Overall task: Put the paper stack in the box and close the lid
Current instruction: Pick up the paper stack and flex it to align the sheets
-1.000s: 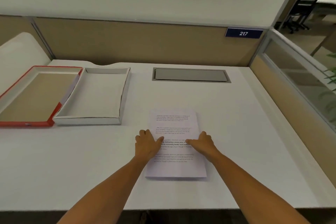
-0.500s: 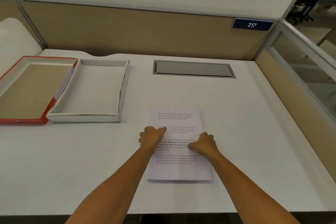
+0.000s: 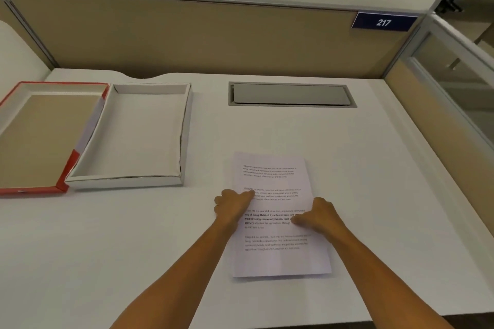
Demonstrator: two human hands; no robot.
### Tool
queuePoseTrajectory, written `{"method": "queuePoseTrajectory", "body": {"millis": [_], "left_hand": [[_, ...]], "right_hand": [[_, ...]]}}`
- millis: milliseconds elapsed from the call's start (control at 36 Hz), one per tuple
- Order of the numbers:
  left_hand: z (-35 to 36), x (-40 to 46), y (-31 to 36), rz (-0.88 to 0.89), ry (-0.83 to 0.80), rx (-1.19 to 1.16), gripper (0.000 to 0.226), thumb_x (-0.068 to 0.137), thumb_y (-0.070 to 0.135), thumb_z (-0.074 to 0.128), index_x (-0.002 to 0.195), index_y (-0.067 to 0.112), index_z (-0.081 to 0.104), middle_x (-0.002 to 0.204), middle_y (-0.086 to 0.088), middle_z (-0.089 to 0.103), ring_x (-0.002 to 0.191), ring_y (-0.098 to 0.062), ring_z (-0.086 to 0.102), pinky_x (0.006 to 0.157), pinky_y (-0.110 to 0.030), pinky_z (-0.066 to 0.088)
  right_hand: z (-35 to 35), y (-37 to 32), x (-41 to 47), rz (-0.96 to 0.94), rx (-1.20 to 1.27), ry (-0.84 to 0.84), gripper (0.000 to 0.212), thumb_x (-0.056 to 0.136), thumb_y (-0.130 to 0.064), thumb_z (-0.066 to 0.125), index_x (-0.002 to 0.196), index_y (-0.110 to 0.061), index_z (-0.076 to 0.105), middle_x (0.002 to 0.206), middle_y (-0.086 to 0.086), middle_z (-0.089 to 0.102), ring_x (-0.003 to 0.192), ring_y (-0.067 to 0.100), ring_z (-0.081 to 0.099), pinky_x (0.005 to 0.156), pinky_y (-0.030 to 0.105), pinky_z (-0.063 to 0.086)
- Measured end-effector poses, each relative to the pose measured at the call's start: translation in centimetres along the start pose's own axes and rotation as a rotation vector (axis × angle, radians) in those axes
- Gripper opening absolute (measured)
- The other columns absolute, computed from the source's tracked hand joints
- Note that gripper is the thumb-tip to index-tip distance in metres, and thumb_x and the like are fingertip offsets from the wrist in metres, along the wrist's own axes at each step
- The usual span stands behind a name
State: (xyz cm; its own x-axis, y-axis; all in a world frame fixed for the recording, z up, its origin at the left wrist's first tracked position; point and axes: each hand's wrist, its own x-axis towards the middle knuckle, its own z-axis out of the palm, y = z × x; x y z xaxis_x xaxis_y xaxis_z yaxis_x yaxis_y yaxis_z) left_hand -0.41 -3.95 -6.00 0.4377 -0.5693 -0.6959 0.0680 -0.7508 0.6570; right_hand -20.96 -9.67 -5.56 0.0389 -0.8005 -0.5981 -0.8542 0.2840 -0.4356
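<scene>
A stack of white printed paper (image 3: 275, 256) lies flat on the white desk (image 3: 374, 168) in front of me. My left hand (image 3: 234, 207) is at the stack's left edge, thumb on top of the sheets and fingers curled at the side. My right hand (image 3: 319, 215) is at its right edge in the same way. Whether the fingers reach under the stack is hidden. An open white box (image 3: 187, 131) with nothing in it sits to the left. Its red-edged lid (image 3: 32, 190) lies upside down beside it, further left.
A grey cable hatch (image 3: 291, 94) is set into the desk behind the paper. A tan partition (image 3: 200, 37) bearing a blue "217" sign (image 3: 383, 22) closes the back. A glass side panel (image 3: 454, 80) runs along the right.
Both hands have curled and slid outward from the top of the page to its left and right edges. The camera has tilted down slightly.
</scene>
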Motion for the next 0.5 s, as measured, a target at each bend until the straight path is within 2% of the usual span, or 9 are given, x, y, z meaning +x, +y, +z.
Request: {"method": "queuePoseTrajectory", "body": {"millis": [56, 111, 194, 250, 306, 361, 417, 500], "left_hand": [[0.4, 0.2, -0.2, 0.041, 0.047, 0.029, 0.078, 0.077, 0.049, 0.070, 0.135, 0.007, 0.039, 0.133, -0.014, 0.042, 0.120, -0.033, 0.049, 0.100, -0.050, 0.049], [0.8, 0.1, -0.5, 0.118, 0.028, -0.024, 0.070, 0.079, 0.044, 0.071, 0.130, 0.008, 0.040, 0.130, -0.012, 0.044, 0.118, -0.031, 0.051, 0.098, -0.050, 0.050], [1.0, -0.2, -0.8, 0.163, -0.093, -0.223, 0.048, 0.087, 0.033, 0.069, 0.118, 0.016, 0.036, 0.123, -0.009, 0.056, 0.103, -0.024, 0.064, 0.084, -0.042, 0.059], [0.7, -0.1, -0.9, 0.156, -0.133, -0.280, 0.044, 0.087, 0.028, 0.071, 0.114, 0.018, 0.037, 0.115, -0.007, 0.062, 0.095, -0.022, 0.069, 0.072, -0.036, 0.061], [0.3, 0.2, -1.0, 0.097, -0.175, -0.350, 0.050, 0.083, 0.023, 0.076, 0.118, 0.013, 0.042, 0.112, -0.010, 0.065, 0.093, -0.027, 0.071, 0.073, -0.043, 0.062], [-0.3, 0.5, -1.1, 0.035, -0.231, -0.453, 0.050, 0.079, 0.016, 0.080, 0.119, 0.003, 0.054, 0.110, -0.018, 0.071, 0.092, -0.034, 0.073, 0.075, -0.052, 0.061], [-0.7, 0.7, -1.3, 0.013, -0.287, -0.523, 0.040, 0.077, 0.012, 0.082, 0.112, -0.001, 0.067, 0.102, -0.019, 0.075, 0.087, -0.036, 0.075, 0.072, -0.053, 0.061], [-1.0, 0.6, -1.5, 0.030, -0.311, -0.519, 0.039, 0.075, 0.012, 0.083, 0.109, 0.002, 0.069, 0.097, -0.016, 0.077, 0.085, -0.035, 0.075, 0.072, -0.052, 0.061]], "right_hand": [[0.0, 0.0, 0.0, 0.011, 0.011, 0.003, 0.051, 0.071, -0.028, 0.085, 0.108, -0.013, 0.053, 0.125, 0.015, 0.059, 0.101, 0.028, 0.065, 0.085, 0.037, 0.059], [0.1, 0.0, 0.1, 0.024, 0.028, 0.005, 0.055, 0.071, -0.029, 0.085, 0.111, -0.013, 0.051, 0.126, 0.015, 0.058, 0.101, 0.028, 0.065, 0.084, 0.037, 0.059], [0.3, 0.5, 0.2, 0.036, 0.104, 0.017, 0.069, 0.068, -0.027, 0.088, 0.124, -0.009, 0.051, 0.127, 0.014, 0.058, 0.104, 0.028, 0.064, 0.087, 0.040, 0.059], [0.5, 0.8, 0.2, 0.039, 0.152, 0.025, 0.076, 0.067, -0.027, 0.089, 0.129, -0.008, 0.050, 0.128, 0.014, 0.058, 0.104, 0.027, 0.065, 0.088, 0.041, 0.059], [0.7, 1.0, 0.1, 0.041, 0.183, 0.026, 0.080, 0.066, -0.026, 0.090, 0.132, -0.008, 0.049, 0.129, 0.014, 0.058, 0.106, 0.028, 0.065, 0.090, 0.043, 0.058], [0.7, 1.1, 0.2, 0.045, 0.202, 0.027, 0.083, 0.065, -0.026, 0.091, 0.133, -0.008, 0.048, 0.131, 0.015, 0.057, 0.108, 0.030, 0.064, 0.093, 0.045, 0.057], [0.7, 1.1, 0.2, 0.048, 0.217, 0.025, 0.084, 0.064, -0.025, 0.092, 0.134, -0.008, 0.048, 0.132, 0.015, 0.057, 0.110, 0.030, 0.063, 0.094, 0.046, 0.057], [0.7, 1.1, 0.2, 0.045, 0.230, 0.013, 0.088, 0.064, -0.024, 0.092, 0.136, -0.007, 0.045, 0.134, 0.015, 0.055, 0.114, 0.031, 0.062, 0.097, 0.048, 0.055]]}}
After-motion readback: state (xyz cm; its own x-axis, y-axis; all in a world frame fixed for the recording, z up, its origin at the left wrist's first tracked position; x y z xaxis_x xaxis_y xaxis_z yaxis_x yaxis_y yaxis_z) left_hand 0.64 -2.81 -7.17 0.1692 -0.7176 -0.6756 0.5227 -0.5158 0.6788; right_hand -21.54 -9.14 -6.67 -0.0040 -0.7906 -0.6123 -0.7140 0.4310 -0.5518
